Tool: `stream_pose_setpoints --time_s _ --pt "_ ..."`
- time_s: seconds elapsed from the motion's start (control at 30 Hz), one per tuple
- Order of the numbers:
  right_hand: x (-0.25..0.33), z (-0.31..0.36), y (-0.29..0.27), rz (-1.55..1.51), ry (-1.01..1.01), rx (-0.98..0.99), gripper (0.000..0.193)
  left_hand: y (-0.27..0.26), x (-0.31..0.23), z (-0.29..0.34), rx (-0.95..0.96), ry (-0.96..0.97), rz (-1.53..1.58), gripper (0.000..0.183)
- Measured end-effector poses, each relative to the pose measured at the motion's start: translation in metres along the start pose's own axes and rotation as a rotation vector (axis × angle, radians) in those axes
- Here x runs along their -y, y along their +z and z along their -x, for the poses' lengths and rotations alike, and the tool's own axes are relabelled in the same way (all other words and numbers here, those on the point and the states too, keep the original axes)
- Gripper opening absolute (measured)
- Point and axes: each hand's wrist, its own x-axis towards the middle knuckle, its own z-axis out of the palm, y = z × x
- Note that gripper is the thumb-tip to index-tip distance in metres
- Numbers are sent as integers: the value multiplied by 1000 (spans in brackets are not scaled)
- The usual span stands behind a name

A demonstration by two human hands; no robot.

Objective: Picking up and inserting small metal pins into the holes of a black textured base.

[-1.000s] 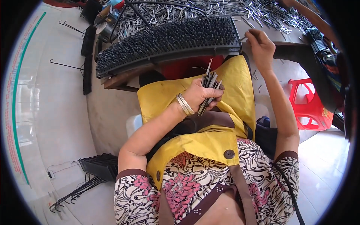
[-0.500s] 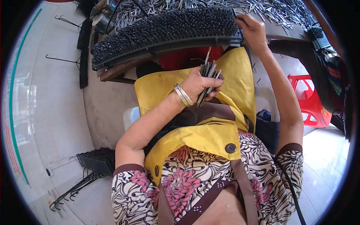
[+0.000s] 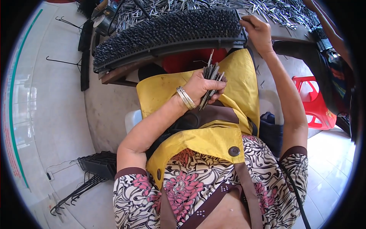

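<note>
Over my lap, my left hand (image 3: pixel 206 86) is closed around a bundle of thin grey metal strips (image 3: pixel 211 72), whose ends stick out above and below the fingers. A long black rack (image 3: pixel 164 49) lies in front of me at the table's near edge. Its perforated top is densely filled with upright dark strips (image 3: pixel 167 32). At the rack's right end, my right hand (image 3: pixel 258 32) is closed in a pinch against the outermost edge. Whatever lies between those fingertips is too small or too hidden to name.
Loose metal strips (image 3: pixel 272 11) cover the table behind the rack. At the right, another person's arm (image 3: pixel 333 32) reaches toward the table, near a smaller filled rack (image 3: pixel 322 38) and a red plastic stool (image 3: pixel 314 103). Black hooked racks (image 3: pixel 99 164) stand on the floor at the left.
My hands have barely moved: the left still holds the strips and the right stays at the rack's right end. At the far right, the other person's arm has shifted.
</note>
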Motion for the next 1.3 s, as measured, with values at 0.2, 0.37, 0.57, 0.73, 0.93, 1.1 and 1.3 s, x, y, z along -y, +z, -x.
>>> stream_pose_setpoints --time_s 0.2,0.37,0.57,0.73,0.93,1.1,1.3 --pt "1 2 1 12 -55 91 10 1 0 1 -1 -6 11 18" --pt "-7 7 3 521 -223 342 11 1 1 0 -11 -11 -6 18" --pt "19 26 -5 295 -123 195 18 4 -1 1 -15 15 -11 14" --pt "81 46 -14 -507 588 505 21 7 -3 4 70 34 -13 13" --pt "90 56 -6 -867 739 434 14 12 -4 5 195 -11 -43 17" --pt "53 37 -24 -693 609 7 12 3 4 -1 61 -43 -23 11" --pt "9 14 -29 -283 344 -182 12 -7 9 -6 4 -86 105 11"
